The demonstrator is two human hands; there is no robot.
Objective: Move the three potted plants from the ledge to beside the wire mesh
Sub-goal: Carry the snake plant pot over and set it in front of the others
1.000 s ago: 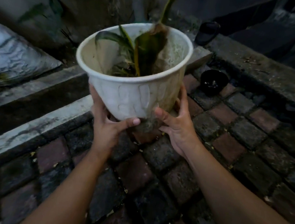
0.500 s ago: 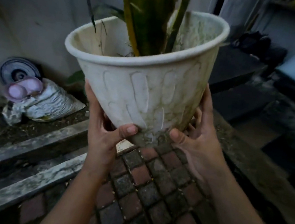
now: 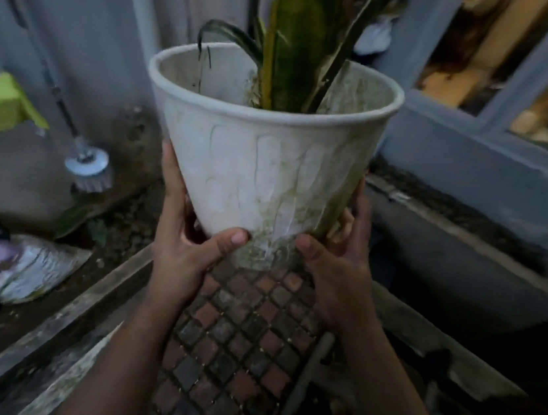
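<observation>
I hold a large white plastic pot with a green and yellow leafy plant up in the air, in the middle of the view. My left hand grips its lower left side, thumb across the front near the base. My right hand grips the lower right side in the same way. The pot's base is stained green and partly hidden by my fingers. The other two potted plants and the wire mesh are not in view.
Below lies a brick-paved path between concrete curbs. A white sack lies on soil at the left, with a brush leaning on the grey wall. A raised grey ledge and window frame stand at the right.
The pot has risen higher with both hands still around it. My view has turned up and along the path, bringing the grey wall, brush and window frame into sight.
</observation>
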